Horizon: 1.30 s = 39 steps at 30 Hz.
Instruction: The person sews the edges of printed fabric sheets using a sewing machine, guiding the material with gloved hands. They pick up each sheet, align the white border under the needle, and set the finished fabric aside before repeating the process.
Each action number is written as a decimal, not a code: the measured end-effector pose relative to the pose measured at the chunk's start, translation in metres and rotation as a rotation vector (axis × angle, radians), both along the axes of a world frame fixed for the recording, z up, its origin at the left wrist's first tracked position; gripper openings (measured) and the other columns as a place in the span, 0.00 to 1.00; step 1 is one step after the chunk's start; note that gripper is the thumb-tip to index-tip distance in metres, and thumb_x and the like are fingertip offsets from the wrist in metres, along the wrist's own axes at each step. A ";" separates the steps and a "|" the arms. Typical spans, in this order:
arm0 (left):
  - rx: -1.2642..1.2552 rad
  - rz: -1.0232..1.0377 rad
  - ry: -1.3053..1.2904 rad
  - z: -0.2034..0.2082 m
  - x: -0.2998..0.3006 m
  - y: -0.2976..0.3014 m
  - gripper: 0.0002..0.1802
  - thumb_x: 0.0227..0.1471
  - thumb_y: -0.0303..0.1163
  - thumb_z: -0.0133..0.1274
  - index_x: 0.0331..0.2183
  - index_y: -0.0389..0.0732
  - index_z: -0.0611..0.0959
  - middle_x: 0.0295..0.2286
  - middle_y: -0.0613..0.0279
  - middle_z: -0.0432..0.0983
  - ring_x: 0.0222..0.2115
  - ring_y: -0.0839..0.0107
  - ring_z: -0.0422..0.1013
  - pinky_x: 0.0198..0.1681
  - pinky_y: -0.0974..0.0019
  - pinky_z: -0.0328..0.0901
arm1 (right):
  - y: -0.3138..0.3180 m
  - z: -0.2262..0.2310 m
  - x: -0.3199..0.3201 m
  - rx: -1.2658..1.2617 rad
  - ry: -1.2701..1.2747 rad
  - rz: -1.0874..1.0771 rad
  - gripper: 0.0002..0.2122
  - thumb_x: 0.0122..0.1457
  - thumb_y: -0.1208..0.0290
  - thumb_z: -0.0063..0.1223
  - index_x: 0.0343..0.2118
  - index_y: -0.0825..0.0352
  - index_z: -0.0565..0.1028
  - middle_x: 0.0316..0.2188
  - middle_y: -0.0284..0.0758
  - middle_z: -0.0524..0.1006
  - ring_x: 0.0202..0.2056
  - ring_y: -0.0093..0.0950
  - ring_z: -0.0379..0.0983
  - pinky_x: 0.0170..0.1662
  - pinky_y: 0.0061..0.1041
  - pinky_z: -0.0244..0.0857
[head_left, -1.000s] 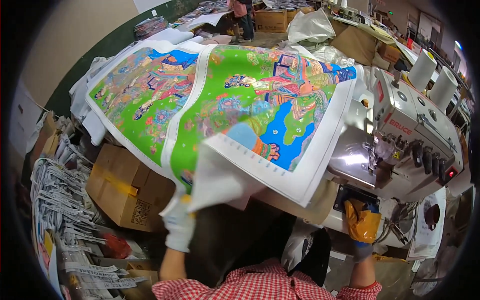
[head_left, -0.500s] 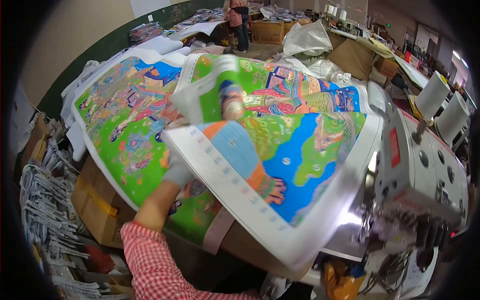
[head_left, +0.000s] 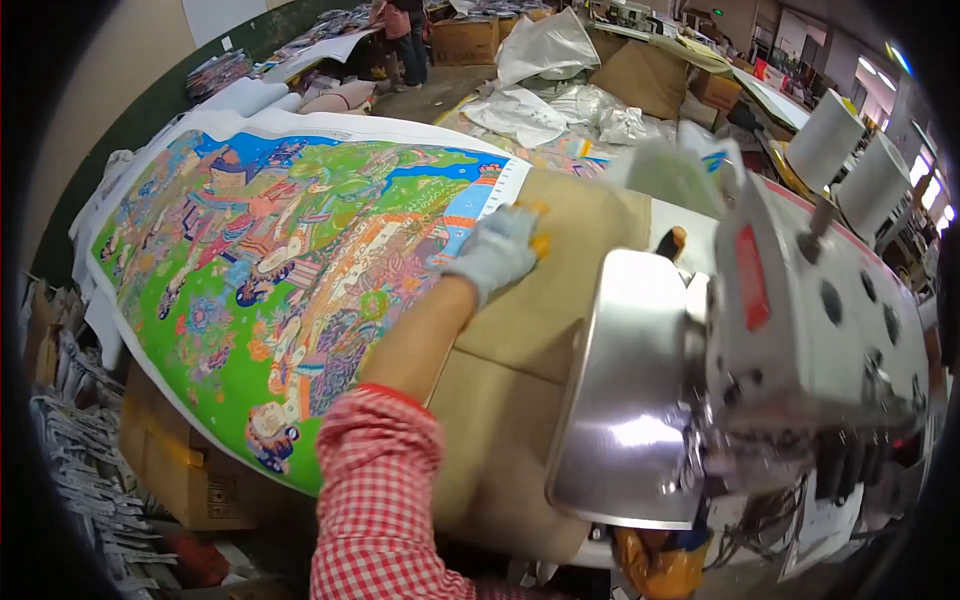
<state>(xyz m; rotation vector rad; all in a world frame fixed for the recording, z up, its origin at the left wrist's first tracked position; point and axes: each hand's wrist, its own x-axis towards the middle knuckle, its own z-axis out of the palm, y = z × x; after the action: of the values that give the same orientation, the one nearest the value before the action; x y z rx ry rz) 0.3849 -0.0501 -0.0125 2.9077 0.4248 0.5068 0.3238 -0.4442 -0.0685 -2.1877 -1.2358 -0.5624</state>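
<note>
My left hand (head_left: 497,250), in a grey work glove with yellow-orange fingertips, lies palm down with its fingers apart. It rests where the right edge of a colourful printed fabric panel (head_left: 330,260) meets a brown padded board (head_left: 540,380). The panel lies spread to the left of my hand, mostly green with blue and many small figures, and has a white border. Nothing shows gripped in the glove. My right hand is not in view. Beyond the board, a grey-green shape (head_left: 665,180) is smeared by motion.
A white industrial sewing machine (head_left: 800,320) with a shiny metal plate (head_left: 625,400) stands at the right, thread cones (head_left: 825,140) behind it. Lower left are a cardboard box (head_left: 180,450) and bundled white strips (head_left: 85,480). Plastic sheeting (head_left: 545,50) and a standing person (head_left: 403,45) are farther back.
The upper printed panel, lifted and folded over before, is gone from the board, baring it and the metal plate. My left hand has moved right and up onto the board's edge. The view has shifted.
</note>
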 end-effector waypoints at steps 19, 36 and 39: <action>0.504 0.180 0.233 0.016 -0.315 -0.154 0.26 0.36 0.35 0.50 0.41 0.35 0.69 0.39 0.52 0.66 0.43 0.59 0.61 0.46 0.62 0.56 | -0.018 0.073 -0.063 0.091 0.182 0.020 0.08 0.47 0.67 0.50 0.25 0.66 0.76 0.23 0.41 0.74 0.25 0.38 0.70 0.27 0.31 0.62; -0.669 -0.612 0.758 -0.005 -0.417 -0.302 0.18 0.44 0.39 0.46 0.38 0.41 0.74 0.36 0.50 0.71 0.37 0.58 0.68 0.41 0.63 0.61 | 0.015 0.122 -0.123 0.118 0.552 0.220 0.31 0.44 0.62 0.57 0.49 0.72 0.60 0.42 0.50 0.68 0.46 0.38 0.64 0.46 0.28 0.58; -0.680 -0.546 0.478 0.022 -0.384 -0.271 0.14 0.45 0.37 0.49 0.35 0.41 0.75 0.30 0.51 0.72 0.33 0.60 0.69 0.37 0.64 0.64 | 0.017 0.126 -0.117 0.178 0.419 0.208 0.27 0.46 0.65 0.55 0.48 0.70 0.61 0.38 0.50 0.70 0.41 0.34 0.68 0.42 0.26 0.61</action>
<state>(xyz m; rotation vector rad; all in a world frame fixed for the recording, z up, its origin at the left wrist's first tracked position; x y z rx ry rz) 0.0011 -0.3209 0.0093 2.2892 -0.1424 -0.3574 0.2072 -0.4273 0.0577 -1.8755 -1.1176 -0.1132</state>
